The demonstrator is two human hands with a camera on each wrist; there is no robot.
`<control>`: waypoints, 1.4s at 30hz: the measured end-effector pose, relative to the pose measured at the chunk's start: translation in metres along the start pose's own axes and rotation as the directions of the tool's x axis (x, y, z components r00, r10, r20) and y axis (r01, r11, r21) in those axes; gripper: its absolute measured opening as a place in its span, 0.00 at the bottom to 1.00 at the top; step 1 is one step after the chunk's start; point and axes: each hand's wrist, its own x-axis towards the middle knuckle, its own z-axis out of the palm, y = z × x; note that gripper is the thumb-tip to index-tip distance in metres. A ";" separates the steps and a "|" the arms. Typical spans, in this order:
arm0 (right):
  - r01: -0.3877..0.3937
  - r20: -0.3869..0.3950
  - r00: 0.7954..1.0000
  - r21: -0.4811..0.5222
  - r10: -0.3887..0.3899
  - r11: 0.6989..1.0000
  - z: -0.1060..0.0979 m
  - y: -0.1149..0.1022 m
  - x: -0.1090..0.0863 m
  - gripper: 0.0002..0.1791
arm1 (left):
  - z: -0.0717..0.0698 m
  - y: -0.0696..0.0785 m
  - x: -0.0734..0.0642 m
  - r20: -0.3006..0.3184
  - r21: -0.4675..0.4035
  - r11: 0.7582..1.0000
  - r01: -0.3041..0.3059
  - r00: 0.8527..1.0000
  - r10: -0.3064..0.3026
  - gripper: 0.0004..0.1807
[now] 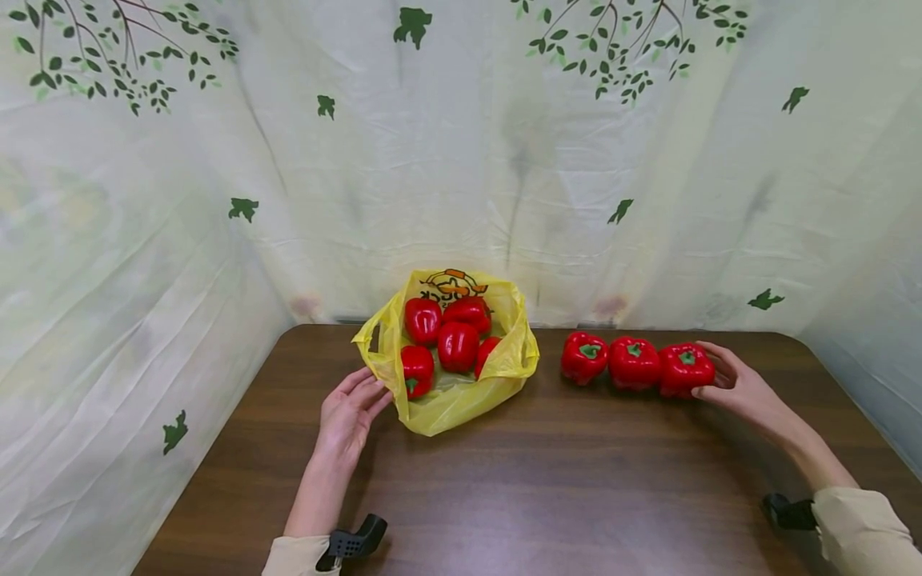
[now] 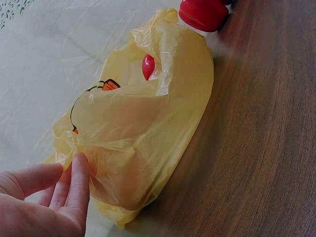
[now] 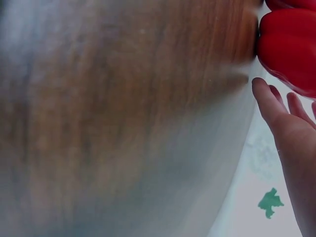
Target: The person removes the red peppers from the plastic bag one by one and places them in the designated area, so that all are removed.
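Note:
A yellow plastic bag (image 1: 461, 404) stands with its mouth spread, several red bell peppers (image 1: 458, 347) inside it. My left hand (image 1: 350, 416) is at the bag's left rim; the left wrist view shows thumb and fingers (image 2: 79, 180) pinching a fold of the plastic. On the right, three more red bell peppers form a row: a left one (image 1: 583, 358), a middle one (image 1: 634, 363) and a right one (image 1: 687, 369), green stems showing. Around the right end of that row, my right hand (image 1: 735, 382) has its thumb and fingers spread beside the last pepper, the thumb tip just short of it in the right wrist view.
Everything stands on a dark brown wooden table (image 1: 504, 496) with rounded far corners. A pale curtain (image 1: 432, 176) with printed leaves hangs right behind the far edge and along both sides. Black straps with cameras (image 1: 356, 540) sit on both wrists.

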 end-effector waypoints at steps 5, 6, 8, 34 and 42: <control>0.034 -0.030 0.999 -0.067 -0.036 0.997 -0.002 0.001 -0.006 0.47 | -0.001 0.000 0.000 -0.004 -0.014 1.000 0.007 1.000 -0.007 0.18; 0.042 -0.044 0.998 -0.084 -0.046 0.996 -0.002 0.001 -0.007 0.47 | -0.001 0.000 0.000 -0.004 -0.017 1.000 0.008 1.000 -0.008 0.17; 0.066 -0.081 0.994 -0.094 -0.074 0.993 -0.002 0.001 -0.011 0.45 | -0.001 0.000 0.000 -0.002 -0.016 1.000 0.005 1.000 -0.005 0.17; 0.390 -0.144 0.908 -0.049 -0.393 0.920 0.057 -0.087 -0.008 0.39 | -0.001 0.004 0.000 0.007 -0.031 0.999 -0.027 1.000 0.027 0.15; 0.385 0.024 0.923 -0.031 -0.384 0.922 0.096 -0.113 0.004 0.38 | -0.001 0.005 0.001 -0.004 -0.068 0.997 -0.019 1.000 0.019 0.13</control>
